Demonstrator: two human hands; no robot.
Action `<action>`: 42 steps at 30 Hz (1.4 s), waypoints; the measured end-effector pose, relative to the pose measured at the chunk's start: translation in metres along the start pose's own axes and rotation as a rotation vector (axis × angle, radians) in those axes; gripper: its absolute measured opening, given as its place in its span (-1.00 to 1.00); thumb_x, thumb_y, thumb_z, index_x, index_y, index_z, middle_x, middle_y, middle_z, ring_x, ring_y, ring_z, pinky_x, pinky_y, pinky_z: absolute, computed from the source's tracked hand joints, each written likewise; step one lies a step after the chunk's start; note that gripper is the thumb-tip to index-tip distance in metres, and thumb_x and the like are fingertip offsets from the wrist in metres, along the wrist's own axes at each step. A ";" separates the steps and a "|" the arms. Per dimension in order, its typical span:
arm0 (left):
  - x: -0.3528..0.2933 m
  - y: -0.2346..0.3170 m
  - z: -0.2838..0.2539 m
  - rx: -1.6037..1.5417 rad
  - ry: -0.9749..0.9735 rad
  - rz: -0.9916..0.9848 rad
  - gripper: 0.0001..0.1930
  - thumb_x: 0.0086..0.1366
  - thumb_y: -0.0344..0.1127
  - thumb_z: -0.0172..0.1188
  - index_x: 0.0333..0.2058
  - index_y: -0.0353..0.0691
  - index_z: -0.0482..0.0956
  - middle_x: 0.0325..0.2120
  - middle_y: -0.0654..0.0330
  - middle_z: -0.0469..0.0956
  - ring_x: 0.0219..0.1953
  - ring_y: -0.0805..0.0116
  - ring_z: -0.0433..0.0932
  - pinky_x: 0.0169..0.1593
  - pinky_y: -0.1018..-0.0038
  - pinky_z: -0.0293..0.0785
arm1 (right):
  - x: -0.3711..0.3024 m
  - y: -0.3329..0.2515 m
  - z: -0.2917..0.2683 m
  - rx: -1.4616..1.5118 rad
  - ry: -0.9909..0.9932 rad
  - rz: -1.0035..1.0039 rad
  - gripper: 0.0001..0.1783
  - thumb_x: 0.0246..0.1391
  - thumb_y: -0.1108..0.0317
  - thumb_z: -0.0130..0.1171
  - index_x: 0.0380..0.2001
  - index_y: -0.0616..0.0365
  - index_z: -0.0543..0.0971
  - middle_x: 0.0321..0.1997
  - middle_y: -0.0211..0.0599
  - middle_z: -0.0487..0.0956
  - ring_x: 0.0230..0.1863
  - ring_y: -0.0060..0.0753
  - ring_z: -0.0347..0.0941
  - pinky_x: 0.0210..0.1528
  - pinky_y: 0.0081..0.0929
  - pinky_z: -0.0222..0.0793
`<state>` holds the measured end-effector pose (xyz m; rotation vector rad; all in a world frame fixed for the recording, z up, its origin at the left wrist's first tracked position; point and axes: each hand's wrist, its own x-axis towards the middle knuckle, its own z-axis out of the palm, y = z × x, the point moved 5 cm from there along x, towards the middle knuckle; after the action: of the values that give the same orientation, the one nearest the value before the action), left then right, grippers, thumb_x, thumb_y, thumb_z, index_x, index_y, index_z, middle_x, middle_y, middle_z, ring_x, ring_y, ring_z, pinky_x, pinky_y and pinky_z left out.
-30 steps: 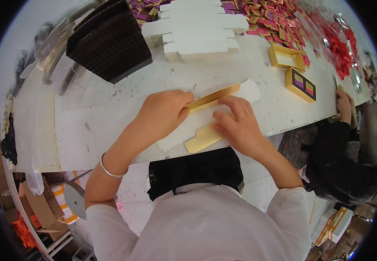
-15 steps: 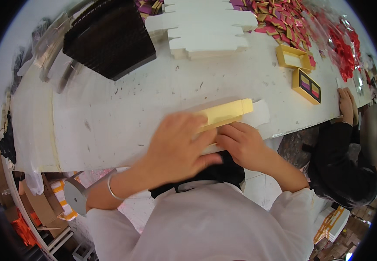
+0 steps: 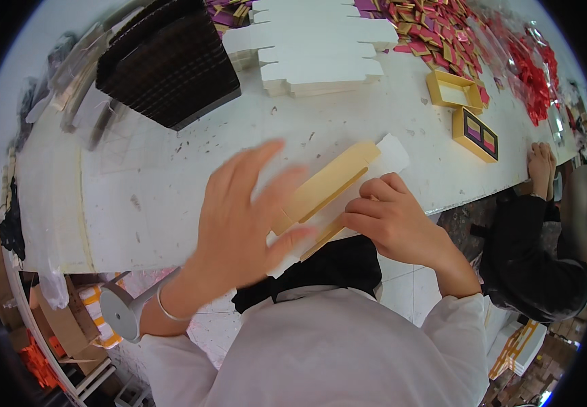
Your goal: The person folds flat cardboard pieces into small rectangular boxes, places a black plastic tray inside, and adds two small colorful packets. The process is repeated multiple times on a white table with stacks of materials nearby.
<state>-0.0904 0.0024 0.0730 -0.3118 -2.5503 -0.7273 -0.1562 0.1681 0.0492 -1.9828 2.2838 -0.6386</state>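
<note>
An oblong gold-and-white cardboard blank (image 3: 337, 176) points its long axis away rightward, the left hand (image 3: 236, 220) spread over its left end, the right hand (image 3: 395, 218) pinching its near flap (image 3: 323, 239).

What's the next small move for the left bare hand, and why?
Probably bring the left bare hand down on the long, gold-and-white, partly folded cardboard blank, bracing its far gold strip: the left fingers look spread and blurred, with no visible grip, while the right bare hand seems to pinch the near gold edge alone.
</note>
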 end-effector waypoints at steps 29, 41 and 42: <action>-0.016 -0.005 0.041 -0.460 -0.624 0.030 -0.71 -0.09 -0.41 0.39 -0.35 -0.18 0.51 -0.32 0.27 0.47 -0.23 0.26 0.42 -0.19 0.40 0.42 | -0.015 0.009 0.029 0.403 0.169 0.093 -0.73 -0.30 0.45 0.32 -0.53 0.17 0.40 -0.28 -0.24 0.35 -0.32 -0.18 0.25 -0.22 -0.35 0.19; -0.032 0.007 0.058 -0.336 -0.245 -0.131 -0.96 0.08 -0.43 0.25 -0.46 -0.21 0.58 -0.57 0.25 0.39 -0.54 0.30 0.43 -0.49 0.43 0.38 | -0.015 0.001 0.015 0.193 0.166 0.025 -0.53 -0.21 0.52 0.23 -0.10 0.16 0.49 0.09 -0.18 0.41 -0.06 -0.18 0.38 -0.05 -0.31 0.27; -0.031 0.007 0.058 -0.352 -0.277 -0.158 -0.96 0.08 -0.43 0.25 -0.46 -0.22 0.58 -0.57 0.24 0.39 -0.55 0.28 0.43 -0.49 0.43 0.37 | -0.021 -0.005 0.018 0.125 0.140 0.021 -0.47 -0.20 0.54 0.21 -0.03 0.16 0.46 0.14 -0.17 0.39 -0.03 -0.20 0.37 -0.03 -0.31 0.28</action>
<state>-0.0827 0.0369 0.0167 -0.3476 -2.7177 -1.2778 -0.1429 0.1830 0.0296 -1.9123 2.2731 -0.9210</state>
